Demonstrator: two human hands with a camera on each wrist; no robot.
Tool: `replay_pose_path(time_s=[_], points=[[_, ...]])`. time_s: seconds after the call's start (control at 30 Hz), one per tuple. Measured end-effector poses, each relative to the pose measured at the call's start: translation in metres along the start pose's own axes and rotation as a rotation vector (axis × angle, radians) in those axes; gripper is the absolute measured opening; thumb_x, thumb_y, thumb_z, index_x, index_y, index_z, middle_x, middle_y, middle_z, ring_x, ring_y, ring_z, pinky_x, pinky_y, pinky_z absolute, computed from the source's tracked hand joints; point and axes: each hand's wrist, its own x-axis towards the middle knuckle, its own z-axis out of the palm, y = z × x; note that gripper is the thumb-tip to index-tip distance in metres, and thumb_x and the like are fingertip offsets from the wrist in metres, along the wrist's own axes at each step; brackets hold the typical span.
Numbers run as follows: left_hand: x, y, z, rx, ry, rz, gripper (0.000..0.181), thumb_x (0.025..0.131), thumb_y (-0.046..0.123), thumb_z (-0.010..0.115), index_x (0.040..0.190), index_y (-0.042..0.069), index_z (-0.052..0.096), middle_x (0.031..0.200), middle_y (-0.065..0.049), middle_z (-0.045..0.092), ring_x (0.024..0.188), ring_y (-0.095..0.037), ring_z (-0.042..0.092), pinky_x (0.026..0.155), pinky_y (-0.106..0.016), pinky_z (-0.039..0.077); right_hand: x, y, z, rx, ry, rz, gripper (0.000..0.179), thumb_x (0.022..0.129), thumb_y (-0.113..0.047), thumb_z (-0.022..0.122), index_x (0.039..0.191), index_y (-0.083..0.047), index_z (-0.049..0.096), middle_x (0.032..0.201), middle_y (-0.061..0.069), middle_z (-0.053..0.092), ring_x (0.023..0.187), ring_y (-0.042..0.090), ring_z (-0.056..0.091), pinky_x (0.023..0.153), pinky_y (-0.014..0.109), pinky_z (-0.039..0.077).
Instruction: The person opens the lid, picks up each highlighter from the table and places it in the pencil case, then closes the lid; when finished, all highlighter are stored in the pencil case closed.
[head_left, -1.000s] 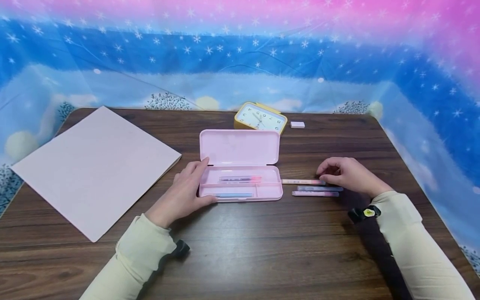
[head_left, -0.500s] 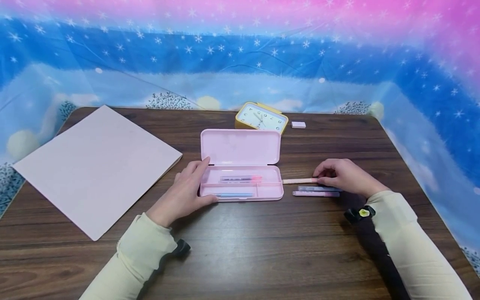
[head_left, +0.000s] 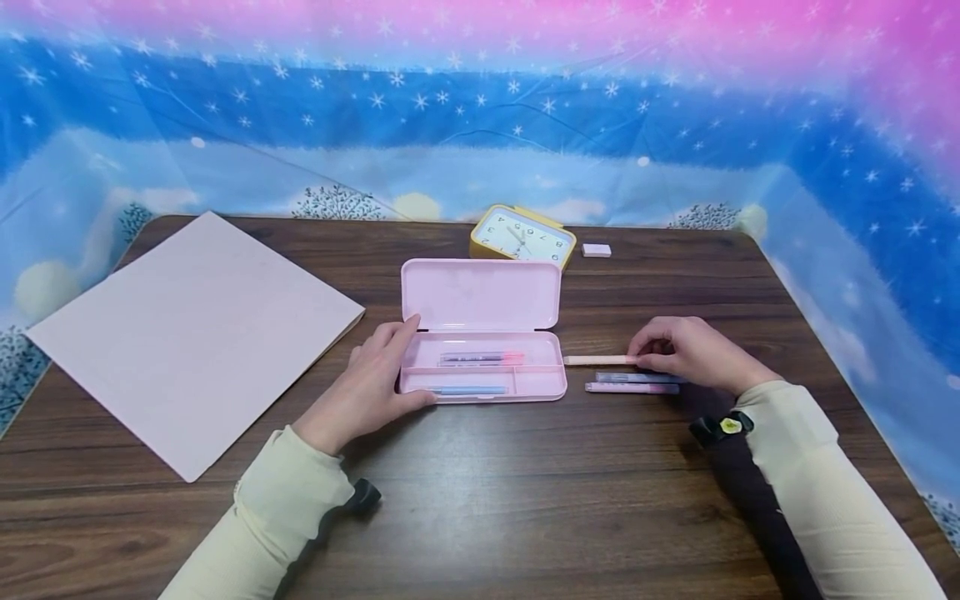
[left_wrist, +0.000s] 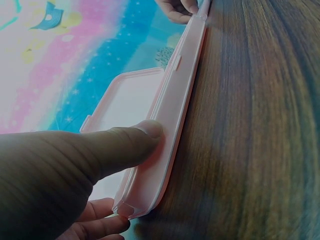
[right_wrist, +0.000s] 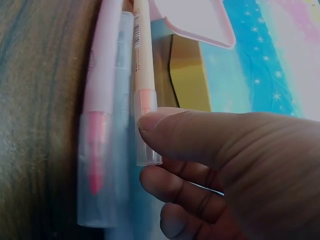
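An open pink pencil case (head_left: 540,385) stands mid-table, its lid (head_left: 480,293) tipped back. My left hand (head_left: 367,392) grips its left end, thumb against the front wall, fingers round the far side. Inside lie pens with pink tips (head_left: 480,358) in the back compartment and a blue pen (head_left: 468,390) in the front one. To the right, my right hand (head_left: 686,350) pinches a peach marker (right_wrist: 145,60) by its clear cap, the other end close to the case's right edge. Just in front lie a pink marker (right_wrist: 100,75) and a greyish-blue marker (head_left: 637,377), side by side.
Behind the lid sits a yellow alarm clock (head_left: 521,236), with a small white eraser (head_left: 596,250) to its right. A large pale square board (head_left: 195,342) covers the table's left part. A snowflake-patterned cloth (head_left: 480,108) hangs round the table (head_left: 480,500).
My right hand has moved slightly left and closed its fingertips on the peach marker's cap end, and the marker has turned and risen a little. The left hand stays on the pencil case.
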Motion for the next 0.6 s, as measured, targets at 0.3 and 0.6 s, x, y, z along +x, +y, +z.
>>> replay_pose_path(time_s=[0.3,0.6], points=[[-0.001,0.001,-0.001,-0.007,-0.005,-0.006,0.101,0.080,0.034,0.082,0.155,0.002,0.023,0.145,-0.023,0.038,0.130,-0.037,0.041,0.106,-0.055,0.032,-0.005,-0.011,-0.016,0.010,0.056,-0.028,0.011,0.091,-0.016,0.071,0.098,-0.024,0.072,0.086,-0.009,0.065,0.072,0.008,0.054,0.064,0.025,0.047],[-0.001,0.000,0.000,-0.004,0.002,-0.003,0.100,0.080,0.033,0.082,0.155,0.002,0.023,0.145,-0.022,0.039,0.129,-0.036,0.041,0.106,-0.055,0.032,0.014,-0.048,-0.029,0.017,0.088,-0.074,0.010,0.093,-0.018,0.069,0.099,-0.025,0.071,0.084,-0.009,0.063,0.071,0.010,0.053,0.063,0.025,0.045]])
